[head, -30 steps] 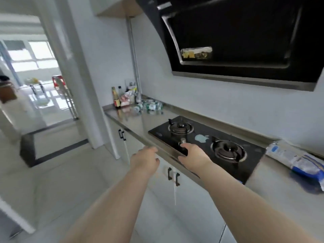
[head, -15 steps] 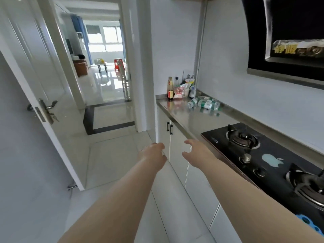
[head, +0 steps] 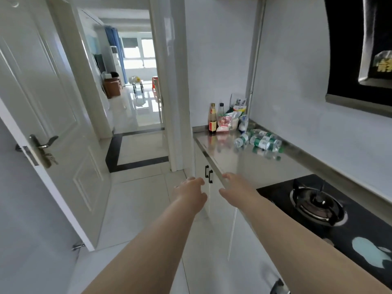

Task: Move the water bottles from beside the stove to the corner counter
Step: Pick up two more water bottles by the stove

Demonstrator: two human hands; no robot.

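Note:
Several clear water bottles with green labels (head: 262,141) lie on their sides on the steel counter (head: 239,160), between the black gas stove (head: 318,204) and the far corner. My left hand (head: 191,190) and my right hand (head: 235,185) reach forward in front of the counter's near edge, well short of the bottles. Both hands hold nothing, and their fingers are loosely bent.
A dark sauce bottle (head: 212,122), a second bottle and food packets (head: 230,122) crowd the corner of the counter. White cabinet doors with black handles (head: 209,174) sit under the counter. An open white door (head: 48,124) stands at the left, with a doorway (head: 137,85) beyond.
The view has swung left along the counter, from the stove toward the corner. The bottles now appear larger and nearer. Both hands have left the stove's edge and stay stretched forward, holding nothing.

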